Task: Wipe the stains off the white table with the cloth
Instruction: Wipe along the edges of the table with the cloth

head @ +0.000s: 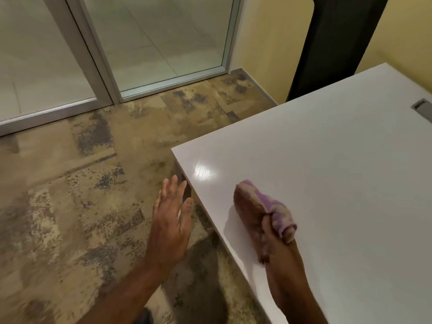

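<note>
The right hand (274,239) clutches the bunched purple-and-tan cloth (259,206) against the white surface (339,171), close to its near-left edge. Bare top stretches away to the right. The left hand (170,218) hangs spread-fingered over the carpet (81,183), just off that edge.

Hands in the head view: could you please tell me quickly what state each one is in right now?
Left hand: open, fingers straight, holding nothing, beside the table edge.
Right hand: grips the cloth, which lies on the table.

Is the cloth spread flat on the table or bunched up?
Bunched up: the cloth is rolled into a thick wad, gripped by the right hand, resting on the white table near its corner.
</note>
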Available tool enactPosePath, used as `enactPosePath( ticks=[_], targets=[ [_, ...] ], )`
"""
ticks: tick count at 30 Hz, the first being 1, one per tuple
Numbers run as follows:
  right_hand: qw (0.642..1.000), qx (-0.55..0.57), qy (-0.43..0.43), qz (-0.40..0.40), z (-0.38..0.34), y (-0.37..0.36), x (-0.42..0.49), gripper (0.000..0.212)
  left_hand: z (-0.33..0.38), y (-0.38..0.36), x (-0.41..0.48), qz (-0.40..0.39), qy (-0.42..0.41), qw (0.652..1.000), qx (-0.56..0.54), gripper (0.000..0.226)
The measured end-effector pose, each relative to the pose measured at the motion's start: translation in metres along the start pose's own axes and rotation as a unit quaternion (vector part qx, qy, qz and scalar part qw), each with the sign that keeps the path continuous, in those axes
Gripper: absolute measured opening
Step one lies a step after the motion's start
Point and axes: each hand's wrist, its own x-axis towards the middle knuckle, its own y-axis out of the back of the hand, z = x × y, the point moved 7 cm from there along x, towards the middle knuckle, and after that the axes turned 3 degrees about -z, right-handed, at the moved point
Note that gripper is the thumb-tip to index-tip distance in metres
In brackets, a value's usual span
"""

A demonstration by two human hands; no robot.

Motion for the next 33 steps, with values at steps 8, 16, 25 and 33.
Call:
enactPosePath(
  ticks=[8,16,25,33],
  targets=[
    [0.963,0.265,-0.045,0.032,0.003,0.015,-0.033,0.054,0.012,0.001,-0.027,-0.024,-0.026,0.999,0.012,0.052],
    [0.99,0.008,0.061,0.128,0.012,0.037,-0.069,0.022,0.035,0.012,-0.075,-0.029,-0.026,0.999,0.009,0.054],
    [0.965,-0.068,0.188,0.168,0.011,0.025,-0.112,0.034,0.025,0.037,-0.116,-0.036,-0.03,0.998,0.043,0.054],
    [0.928,-0.184,0.251,0.206,0.042,-0.009,-0.131,0.06,-0.018,0.078,-0.135,-0.073,-0.068,0.994,0.049,0.06]
  ],
)
